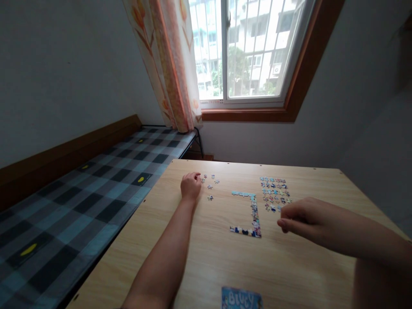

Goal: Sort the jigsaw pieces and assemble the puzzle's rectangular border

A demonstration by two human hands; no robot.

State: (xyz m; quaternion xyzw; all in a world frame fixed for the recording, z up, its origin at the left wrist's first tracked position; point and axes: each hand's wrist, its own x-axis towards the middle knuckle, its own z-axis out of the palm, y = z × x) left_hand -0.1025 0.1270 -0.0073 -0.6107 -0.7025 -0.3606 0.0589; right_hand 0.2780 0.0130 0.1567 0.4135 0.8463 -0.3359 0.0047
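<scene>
My left hand (191,185) rests on the left part of the table beside a few loose jigsaw pieces (210,186). Its fingers are curled in, and whatever they may hold is hidden. Above the table at the right, my right hand (301,214) is closed, thumb against bent fingers; I cannot make out anything in it. It is nearest to the rows of loose jigsaw pieces (273,191). Between the hands lies a joined jigsaw border (255,212), with a top, right and bottom side, open toward the left.
The wooden table (206,262) fills the foreground. A blue card or box with "Bluey" lettering (242,298) lies at its near edge. A bed with a checked cover (106,180) stands on the left. Beyond are a flowered curtain (170,64) and a barred window (251,51).
</scene>
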